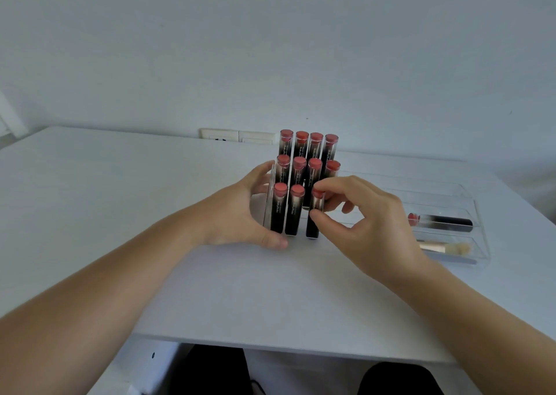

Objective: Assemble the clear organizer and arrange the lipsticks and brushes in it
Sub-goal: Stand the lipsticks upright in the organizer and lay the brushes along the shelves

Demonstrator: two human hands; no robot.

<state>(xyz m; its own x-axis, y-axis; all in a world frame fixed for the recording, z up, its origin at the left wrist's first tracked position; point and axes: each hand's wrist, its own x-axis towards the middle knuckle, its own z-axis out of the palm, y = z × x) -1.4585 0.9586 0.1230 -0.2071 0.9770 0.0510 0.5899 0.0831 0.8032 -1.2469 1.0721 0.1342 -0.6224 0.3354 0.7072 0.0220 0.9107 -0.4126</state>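
1. Clear tiered organizer: stands mid-table, rows stepping up toward the wall.
2. Lipsticks in it: eleven, long axes upright, red caps up. Back row four, middle row four, front row three.
3. My left hand: cupped against the organizer's left side, fingers spread along the wall, thumb flat on the table at the front corner.
4. My right hand: thumb and forefinger pinching the front-row third lipstick, forefinger on its cap, thumb on the barrel; other fingers loosely curled.
5. Clear tray: right of the organizer, apart from it.
6. Spare lipstick: lying flat in the tray, long axis left-right, cap pointing left.
7. Brush: flat in the nearer compartment, bristles pointing right.
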